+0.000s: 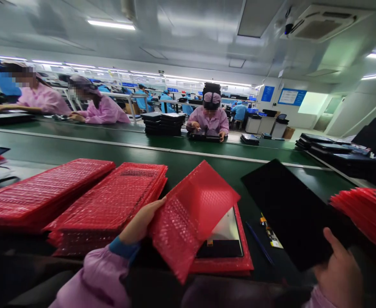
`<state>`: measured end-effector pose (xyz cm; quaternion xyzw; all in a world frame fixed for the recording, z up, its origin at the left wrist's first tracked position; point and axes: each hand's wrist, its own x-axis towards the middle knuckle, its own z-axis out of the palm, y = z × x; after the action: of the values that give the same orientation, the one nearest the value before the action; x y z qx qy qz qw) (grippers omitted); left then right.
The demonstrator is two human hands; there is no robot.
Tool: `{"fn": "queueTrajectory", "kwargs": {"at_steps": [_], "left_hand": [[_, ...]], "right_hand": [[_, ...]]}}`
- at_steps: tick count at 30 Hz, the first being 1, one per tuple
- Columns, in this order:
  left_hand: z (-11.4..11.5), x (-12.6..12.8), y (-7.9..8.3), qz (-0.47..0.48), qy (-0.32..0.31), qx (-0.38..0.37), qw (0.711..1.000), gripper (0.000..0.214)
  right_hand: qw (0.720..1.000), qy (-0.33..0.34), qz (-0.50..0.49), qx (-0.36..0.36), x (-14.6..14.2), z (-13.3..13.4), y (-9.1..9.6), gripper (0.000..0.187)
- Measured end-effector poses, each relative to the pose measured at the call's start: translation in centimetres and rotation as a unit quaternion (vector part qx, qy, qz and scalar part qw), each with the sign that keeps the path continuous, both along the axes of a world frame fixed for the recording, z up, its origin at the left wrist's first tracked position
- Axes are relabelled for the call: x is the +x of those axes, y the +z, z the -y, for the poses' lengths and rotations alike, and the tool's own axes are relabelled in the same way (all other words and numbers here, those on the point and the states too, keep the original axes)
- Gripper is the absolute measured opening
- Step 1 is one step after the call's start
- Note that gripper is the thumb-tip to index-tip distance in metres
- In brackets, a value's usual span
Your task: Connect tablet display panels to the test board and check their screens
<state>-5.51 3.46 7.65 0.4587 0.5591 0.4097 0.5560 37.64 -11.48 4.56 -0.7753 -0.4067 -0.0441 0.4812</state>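
The left hand (141,222), at about 7 o'clock in the view, is closed on the near left edge of a red bubble bag (194,214). Its thumb lies along the top and its fingers are hidden beneath. The bag is raised at the centre of the view and folded over on itself. Under it, towards 5 o'clock, a screen panel (223,237) lies flat on a red bubble sheet (239,261), its pale face partly covered by the bag. The right hand (338,269), at 4 o'clock, grips the near corner of a black panel (287,205) with the thumb pressed on its face. The panel stretches away towards 1 o'clock, and whether its far edge rests on the green belt (79,149) cannot be told. Between the two panels a blue pen (258,241) and a small yellow-tagged part (270,233) lie on the belt. At 9 o'clock two piles of red bags (40,192) (111,205) lie side by side, and another red pile (368,214) sits at 3 o'clock. At 12 o'clock, across the belt, a co-worker in pink (209,117) bends over a dark tablet, with a stack of black trays (162,123) just to the 9 o'clock side. Two more people in pink (43,98) (101,107) sit at 10 o'clock.
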Motion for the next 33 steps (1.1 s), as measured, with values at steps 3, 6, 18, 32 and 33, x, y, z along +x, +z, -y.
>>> {"fn": "queueTrajectory", "kwargs": {"at_steps": [3,6,18,32,33], "left_hand": [[0.2,2.4,-2.4,0.107,-0.043,-0.085,0.99,0.028],[1.3,5.0,-4.2,0.146,-0.072,-0.085,0.983,0.023],[4.2,7.5,-6.8,0.177,-0.088,-0.055,0.979,0.054],[3.1,6.4,-7.6,0.047,-0.165,0.085,0.982,0.063],[3.1,6.3,-7.4,0.024,-0.167,0.094,0.981,0.062]], "right_hand": [[0.987,-0.02,0.157,0.023,-1.1,-0.1,-1.5,0.054],[0.977,-0.007,0.192,0.087,-3.8,-0.4,-1.6,0.042],[0.796,0.452,0.403,0.024,-17.2,-8.2,-3.4,0.046],[0.738,0.252,-0.6,0.177,-8.4,-4.6,-4.1,0.03],[0.712,0.237,-0.633,0.187,-7.3,-5.2,-4.2,0.028]]}}
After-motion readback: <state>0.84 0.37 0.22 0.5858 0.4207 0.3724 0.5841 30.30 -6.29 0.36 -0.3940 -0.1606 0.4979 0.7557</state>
